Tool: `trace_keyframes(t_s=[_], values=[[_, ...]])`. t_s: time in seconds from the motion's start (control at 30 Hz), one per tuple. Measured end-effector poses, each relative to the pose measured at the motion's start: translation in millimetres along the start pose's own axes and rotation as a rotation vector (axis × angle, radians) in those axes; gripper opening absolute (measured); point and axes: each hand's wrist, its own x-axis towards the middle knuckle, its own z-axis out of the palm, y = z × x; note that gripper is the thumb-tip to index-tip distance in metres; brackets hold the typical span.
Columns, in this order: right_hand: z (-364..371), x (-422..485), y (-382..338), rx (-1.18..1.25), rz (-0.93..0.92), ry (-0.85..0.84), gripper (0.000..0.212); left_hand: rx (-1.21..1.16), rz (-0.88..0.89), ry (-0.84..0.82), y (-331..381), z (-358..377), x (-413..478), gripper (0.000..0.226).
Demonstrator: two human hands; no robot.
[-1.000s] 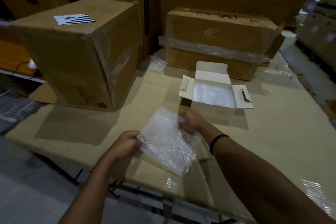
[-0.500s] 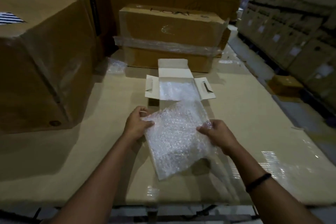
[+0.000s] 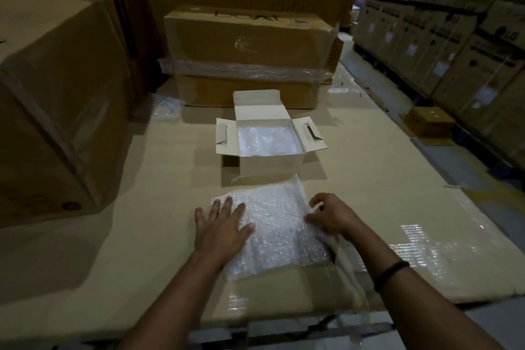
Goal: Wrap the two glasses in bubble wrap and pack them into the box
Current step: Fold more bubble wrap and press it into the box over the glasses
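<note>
The left hand (image 3: 224, 227) lies flat, palm down, fingers straight and spread, pressing the left part of a bubble wrap sheet (image 3: 279, 236) onto the table top, holding nothing in a grip. The right hand (image 3: 331, 216) has its fingers curled in at the sheet's right edge and pinches that edge between thumb and fingertips, and the plastic is lifted a little there. A black band (image 3: 391, 275) sits round the right wrist. The sheet is spread almost flat on the cardboard-covered table (image 3: 136, 207), near its front edge, its far edge just short of the small white box (image 3: 271, 164). That box stands open just beyond the sheet, 1 lid flap (image 3: 260, 105) upright at the back and 2 side flaps, the left flap (image 3: 225, 136) and the right flap (image 3: 311, 133), folded outward. Inside it shows a layer of more bubble wrap (image 3: 267, 140); what lies under that I cannot tell from here. To the left of the table stands a large brown carton (image 3: 54, 111), taped along its edges. Behind the white box sits a long low carton (image 3: 250, 45) with a band of clear film round its middle, and a loose scrap of bubble wrap (image 3: 166, 106) lies between these 2 cartons. Off to the right, rows of stacked printed cartons (image 3: 454, 45) line the aisle, with 1 small brown box (image 3: 430, 121) on the floor in front of them.
</note>
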Motion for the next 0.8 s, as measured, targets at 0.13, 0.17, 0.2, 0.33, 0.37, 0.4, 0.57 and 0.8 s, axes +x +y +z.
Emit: trace_keyframes(t_s=[0.13, 0.17, 0.2, 0.33, 0.37, 0.4, 0.57, 0.8], values=[[4.8, -1.1, -3.2, -0.215, -0.044, -0.008, 0.019, -0.018, 0.044, -0.013, -14.0, -5.2, 10.6, 0.071], [4.8, -1.6, -4.3, -0.218, -0.048, 0.003, 0.025, -0.039, 0.057, 0.022, -16.3, -6.8, 10.5, 0.074], [4.6, -1.7, -5.2, -0.189, -0.045, 0.022, 0.031, -0.06, 0.056, 0.071, -18.5, -7.8, 9.3, 0.077], [5.2, 0.3, -0.3, -0.129, -0.003, 0.122, 0.032, -0.052, 0.061, 0.061, -25.3, -5.8, -0.3, 0.075], [6.5, -1.1, 0.3, -0.195, 0.004, 0.129, 0.026, -0.022, 0.088, -0.006, -27.0, -5.0, -1.2, 0.072], [9.0, -3.4, 0.6, -0.302, 0.002, 0.137, 0.028, -0.007, 0.11, -0.061, -29.4, -5.2, -0.2, 0.069], [24.0, -4.1, -9.4, -0.616, -0.326, 0.336, 0.072, -0.088, 0.076, 0.022, -38.3, -13.5, 4.0, 0.071], [53.8, 7.6, 16.5, -0.67, -0.267, -0.012, 0.072, 0.046, -0.297, 0.212, -24.6, -21.1, -22.2, 0.058]])
